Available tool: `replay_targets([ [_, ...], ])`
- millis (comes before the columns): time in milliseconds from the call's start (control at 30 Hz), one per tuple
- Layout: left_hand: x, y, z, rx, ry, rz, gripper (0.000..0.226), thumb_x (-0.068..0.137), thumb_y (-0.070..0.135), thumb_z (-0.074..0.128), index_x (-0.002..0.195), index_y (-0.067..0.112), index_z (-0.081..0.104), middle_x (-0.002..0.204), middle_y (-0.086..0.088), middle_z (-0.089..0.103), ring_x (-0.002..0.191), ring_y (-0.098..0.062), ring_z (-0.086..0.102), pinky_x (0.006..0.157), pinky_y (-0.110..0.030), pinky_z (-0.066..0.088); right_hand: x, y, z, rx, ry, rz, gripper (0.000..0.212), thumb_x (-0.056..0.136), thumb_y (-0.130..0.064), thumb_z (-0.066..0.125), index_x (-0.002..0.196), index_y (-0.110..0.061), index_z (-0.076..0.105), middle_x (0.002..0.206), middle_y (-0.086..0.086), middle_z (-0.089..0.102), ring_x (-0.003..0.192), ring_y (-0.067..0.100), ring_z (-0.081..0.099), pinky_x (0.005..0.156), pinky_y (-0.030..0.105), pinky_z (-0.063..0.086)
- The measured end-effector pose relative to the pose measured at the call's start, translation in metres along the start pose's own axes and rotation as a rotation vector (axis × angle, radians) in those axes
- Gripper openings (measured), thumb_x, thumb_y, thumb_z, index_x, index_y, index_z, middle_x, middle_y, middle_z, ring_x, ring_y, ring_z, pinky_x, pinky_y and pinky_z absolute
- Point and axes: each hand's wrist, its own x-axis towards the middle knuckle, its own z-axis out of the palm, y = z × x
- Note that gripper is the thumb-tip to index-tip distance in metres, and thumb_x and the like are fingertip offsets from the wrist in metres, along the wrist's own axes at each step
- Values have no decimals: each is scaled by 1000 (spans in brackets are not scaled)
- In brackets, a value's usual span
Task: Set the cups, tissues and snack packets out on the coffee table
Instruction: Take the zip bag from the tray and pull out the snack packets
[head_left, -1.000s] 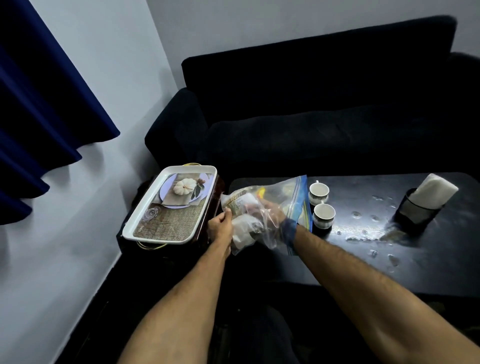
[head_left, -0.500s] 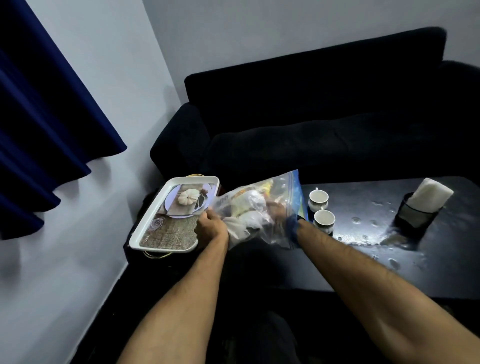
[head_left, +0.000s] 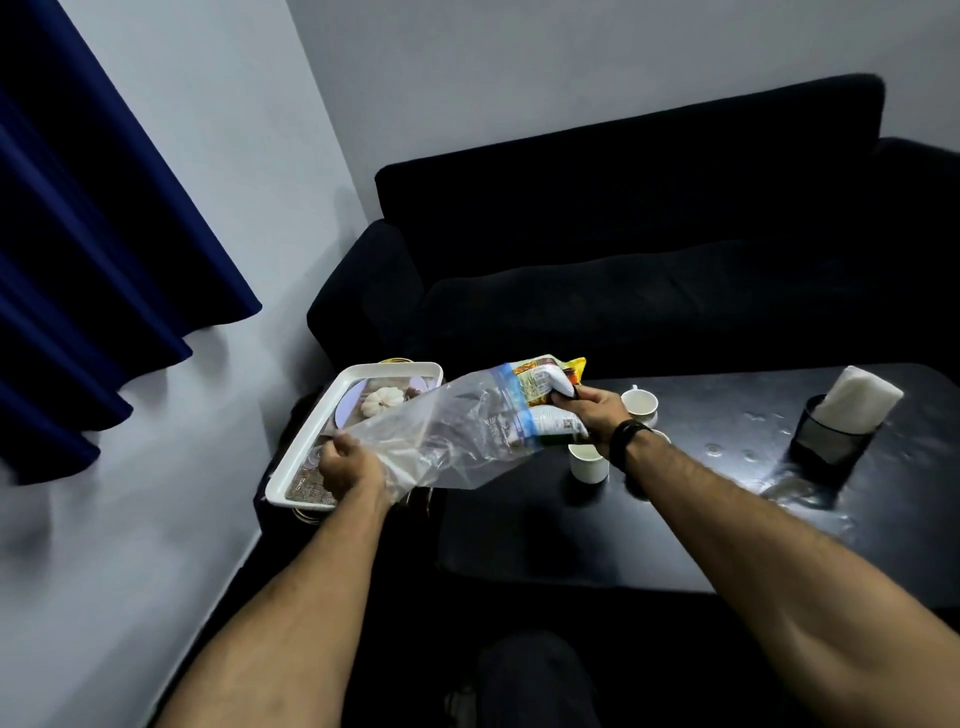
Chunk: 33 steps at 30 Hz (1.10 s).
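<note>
Snack packets (head_left: 545, 402) stick halfway out of a clear zip bag (head_left: 452, 441) held above the coffee table (head_left: 727, 519) edge: the left hand (head_left: 348, 467) pinches the bag's closed end, the right hand (head_left: 597, 415) clamps the packets. Beyond sit white cups (head_left: 589, 460), then a black holder with tissues (head_left: 857, 397).

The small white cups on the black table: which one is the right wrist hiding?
The middle small white cup, only a rim sliver showing behind the right hand wristband; the far cup and near cup show clearly.
</note>
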Motion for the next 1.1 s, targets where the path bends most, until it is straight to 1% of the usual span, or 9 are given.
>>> replay_targets([
  [67,5,7,-2,-33,80,-6,40,99,34,37,100,4,64,107,-22,71,96,-39,66,74,-37,47,0,4,7,2,31,-19,31,86,-4,68,115,5,66,70,-2,74,58,9,67,71,29,57],
  [200,30,29,-11,-104,252,-1,43,102,32,30,106,-2,56,115,-25,66,104,-44,60,82,-42,44,8,5,9,37,157,-91,34,86,-2,68,118,9,64,109,22,67,93,24,63,91,37,51],
  [367,42,29,-12,-106,300,-21,36,104,30,27,102,1,47,118,-26,63,105,-44,59,79,-41,41,18,19,14,-173,153,-103,34,82,-7,74,113,4,69,112,23,69,98,25,64,97,38,51],
  [533,29,-9,-2,-98,194,-143,31,99,25,39,113,-1,51,120,-28,61,107,-43,59,87,-42,43,19,57,47,-348,57,-3,35,80,-10,76,113,1,70,114,20,69,108,28,65,103,42,48],
  [633,22,-31,2,-102,102,-207,16,91,21,52,100,8,53,110,-24,67,99,-39,64,86,-41,49,22,81,60,-431,81,76,38,78,-19,79,114,-8,72,116,13,70,112,26,64,105,35,47],
  [800,19,-51,17,-108,-27,-238,16,82,21,58,88,6,56,98,-28,70,87,-42,69,81,-50,57,28,105,66,-490,155,140,40,79,-27,78,116,-16,72,120,10,69,114,23,63,103,29,45],
  [900,8,-55,25,-7,-99,-115,21,82,22,58,87,2,56,90,-23,72,82,-38,69,75,-39,56,31,109,66,-581,172,106,36,77,-29,78,112,-21,73,118,10,70,113,26,63,102,32,46],
  [967,-6,-59,32,106,-175,38,17,84,22,58,86,4,56,86,-19,72,80,-34,67,67,-31,45,30,112,66,-644,182,84,31,77,-29,76,107,-24,75,115,11,70,110,27,64,100,34,49],
  [1100,-34,-68,58,224,-393,161,13,88,18,56,84,8,49,86,-14,67,78,-27,58,71,-36,41,27,119,66,-673,242,56,16,77,-24,74,92,-21,77,106,7,72,100,24,66,87,27,49],
])
